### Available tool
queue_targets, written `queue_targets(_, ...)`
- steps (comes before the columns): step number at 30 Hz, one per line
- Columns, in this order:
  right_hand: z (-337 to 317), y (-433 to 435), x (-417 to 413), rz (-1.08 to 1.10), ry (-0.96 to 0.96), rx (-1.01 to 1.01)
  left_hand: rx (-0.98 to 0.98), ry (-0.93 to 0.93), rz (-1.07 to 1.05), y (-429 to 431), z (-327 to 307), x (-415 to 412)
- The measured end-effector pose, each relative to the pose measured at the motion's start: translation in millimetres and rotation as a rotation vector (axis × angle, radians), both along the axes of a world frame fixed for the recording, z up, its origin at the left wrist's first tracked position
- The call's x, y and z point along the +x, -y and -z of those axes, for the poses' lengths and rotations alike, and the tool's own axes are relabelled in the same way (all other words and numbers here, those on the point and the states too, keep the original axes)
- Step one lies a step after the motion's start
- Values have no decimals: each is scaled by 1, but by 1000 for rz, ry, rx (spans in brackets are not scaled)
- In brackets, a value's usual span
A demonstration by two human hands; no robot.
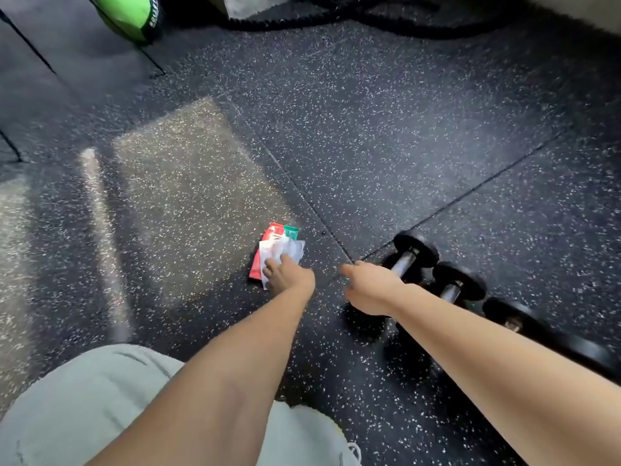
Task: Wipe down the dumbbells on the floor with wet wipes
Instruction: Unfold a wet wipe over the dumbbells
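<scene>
The left hand (288, 276) reaches down to the packet of wet wipes (273, 234), which lies flat on the floor (403, 129) under and just beyond its fingertips. Thumb and fingers curl down onto a white wet wipe (286, 249) that sticks out of the packet, and they appear to pinch it. The packet is red and white with a green corner. Its printing is too blurred to read.

The right hand (369, 288) hovers beside the left one, apart from it, with fingers loosely spread and nothing in its grasp. It hangs over the near end of the first dumbbell (405, 262) and hides that end's head. The metal handle and far black head show just beyond the knuckles. A second dumbbell (452, 290) lies just to the right of the wrist, parallel to the first. A third dumbbell (504, 312) lies further right, alongside the forearm.

Nothing lies between the two hands but speckled black rubber floor, crossed by tile seams. A pale patch of light (188, 196) falls left of the left hand. Far beyond both hands lie a green ball (126, 15), whose lettering is unreadable, and a thick black rope (336, 23). Grey-green clothing (84, 405) shows below the left forearm.
</scene>
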State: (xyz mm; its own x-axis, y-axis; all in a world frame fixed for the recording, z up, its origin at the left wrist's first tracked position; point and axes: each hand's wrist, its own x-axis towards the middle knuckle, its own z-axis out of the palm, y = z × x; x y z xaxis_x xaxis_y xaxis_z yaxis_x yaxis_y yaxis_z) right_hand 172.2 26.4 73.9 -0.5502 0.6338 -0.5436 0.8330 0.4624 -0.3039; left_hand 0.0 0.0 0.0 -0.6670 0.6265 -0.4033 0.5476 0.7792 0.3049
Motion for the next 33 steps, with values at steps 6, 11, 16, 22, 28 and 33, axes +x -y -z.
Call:
queue_targets(6,19,-8,15,-20,23,-13,-147,-6,102,-11,36,-31)
queue_targets(11,10,-8,37,18,13,8,-110,73,38,-14,49,-35)
queue_targets(16,-18,-7,61,73,0,41,90,55,-14,-22,7,-20)
queue_targets(22,-76,10,93,168,-17,80,306,303,76,-24,-90,46)
queue_targets(28,-144,51,159,448,-123,161,418,636,422,-11,-198,155)
queue_targets(33,-172,99,243,785,-363,181,428,902,642,40,-270,249)
